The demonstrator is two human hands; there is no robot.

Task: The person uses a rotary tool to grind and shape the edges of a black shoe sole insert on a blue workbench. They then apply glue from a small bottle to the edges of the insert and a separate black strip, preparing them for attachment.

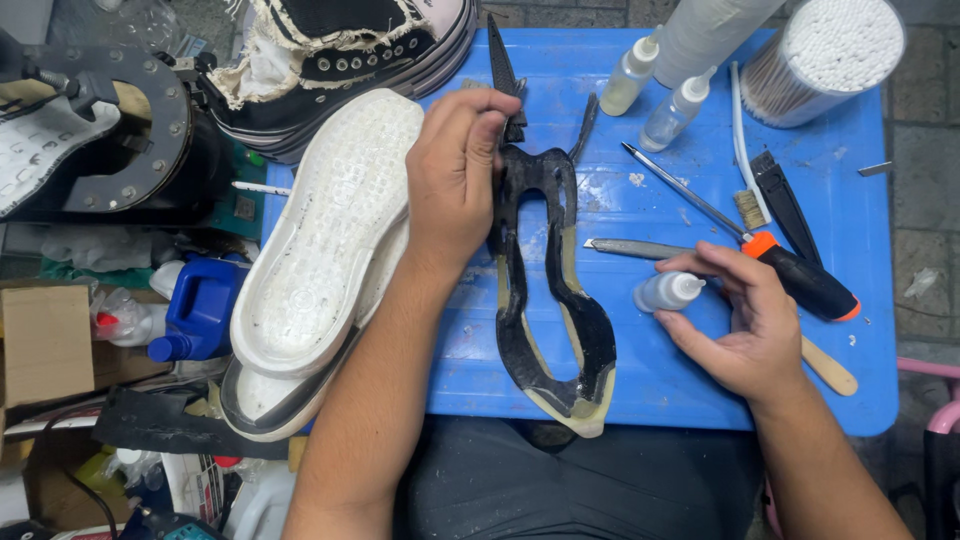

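Black rubbery sole rim (555,300), cut out in the middle w/ tan edging, lies flat on the blue tabletop (860,150), its top end right under the left fingers (480,130). Left hand (455,180) fingers are closed, pinching that top end near the dark strap pieces. Right hand (745,320) fingers are curled shut round a small clear squeeze bottle (668,291), held sideways, nozzle pointing toward the rim, just beside its right edge.

Rim looks thin, floppy & light, prob. bends if lifted by one end; better to pin it at the toe or take both sides. Bottle: soft plastic, light, maybe slippery; grip mid-body.

Left of the left fingers: white shoe sole (330,240), bottom up. Beyond the right fingers: orange-black handled tool (800,275), more bottles, tub of cotton swabs (835,55).
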